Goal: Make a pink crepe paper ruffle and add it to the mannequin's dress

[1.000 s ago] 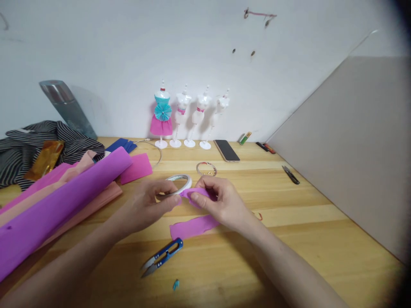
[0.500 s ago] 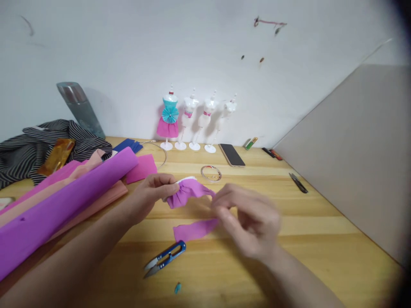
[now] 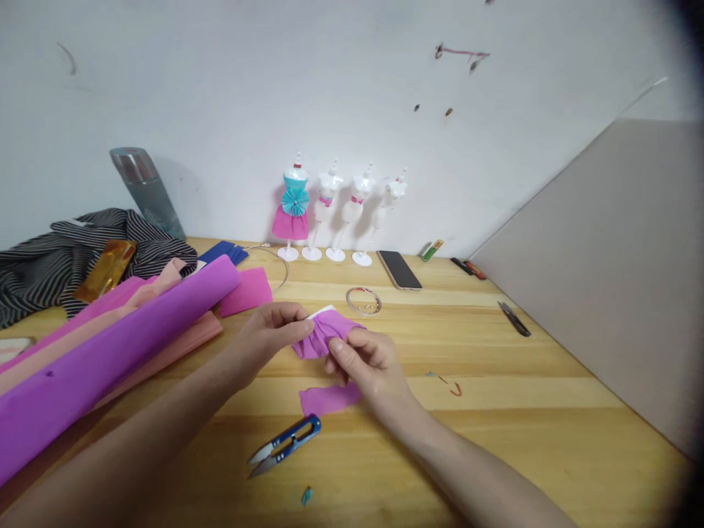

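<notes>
Between my hands is a pleated strip of purple crepe paper with a white band along its upper edge. My left hand pinches its left end between thumb and fingers. The fingers of my right hand are closed on its right part, thumb on the folds. Below them a flat purple paper piece lies on the table, its right end hidden behind my right hand. Blue thread snips rest just in front of that piece, blades pointing left, with a small teal scrap nearer to me.
Paper rolls lie at the left beside striped cloth and a bottle. Several small mannequins stand along the wall. A phone, a wire ring and a craft knife lie on the table.
My right hand has moved left along the strip, from its outstretched tail to the pleats, and its fingers have closed there. My left hand keeps its pinch. The view has shifted slightly.
</notes>
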Demonstrator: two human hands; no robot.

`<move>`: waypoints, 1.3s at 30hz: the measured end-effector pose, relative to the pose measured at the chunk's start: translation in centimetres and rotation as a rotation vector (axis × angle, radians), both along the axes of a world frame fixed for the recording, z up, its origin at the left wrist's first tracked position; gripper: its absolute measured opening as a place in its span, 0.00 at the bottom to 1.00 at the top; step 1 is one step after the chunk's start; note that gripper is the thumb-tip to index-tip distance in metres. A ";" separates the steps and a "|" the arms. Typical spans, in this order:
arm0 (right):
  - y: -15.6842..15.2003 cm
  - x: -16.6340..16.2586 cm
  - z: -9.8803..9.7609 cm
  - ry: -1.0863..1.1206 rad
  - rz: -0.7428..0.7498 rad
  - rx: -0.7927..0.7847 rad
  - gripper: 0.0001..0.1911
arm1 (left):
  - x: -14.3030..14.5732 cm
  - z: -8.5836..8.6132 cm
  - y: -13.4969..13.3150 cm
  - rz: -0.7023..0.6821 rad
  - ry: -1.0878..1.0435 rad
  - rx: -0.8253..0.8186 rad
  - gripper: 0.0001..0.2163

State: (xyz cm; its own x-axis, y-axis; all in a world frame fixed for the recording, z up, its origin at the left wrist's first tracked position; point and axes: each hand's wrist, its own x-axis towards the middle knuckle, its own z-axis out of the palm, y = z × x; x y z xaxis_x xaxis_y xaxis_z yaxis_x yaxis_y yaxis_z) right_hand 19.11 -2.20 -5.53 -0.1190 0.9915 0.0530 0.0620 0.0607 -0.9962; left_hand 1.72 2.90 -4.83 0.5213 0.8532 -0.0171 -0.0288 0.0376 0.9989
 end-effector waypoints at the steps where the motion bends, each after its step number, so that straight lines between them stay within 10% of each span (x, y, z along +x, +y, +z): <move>1: -0.1 0.0 0.1 0.013 0.006 -0.003 0.25 | 0.0 0.0 0.0 0.003 0.005 0.010 0.15; 39: 0.6 -2.1 -2.5 -0.026 0.048 0.050 0.16 | 1.3 0.0 -0.8 0.124 0.060 0.054 0.15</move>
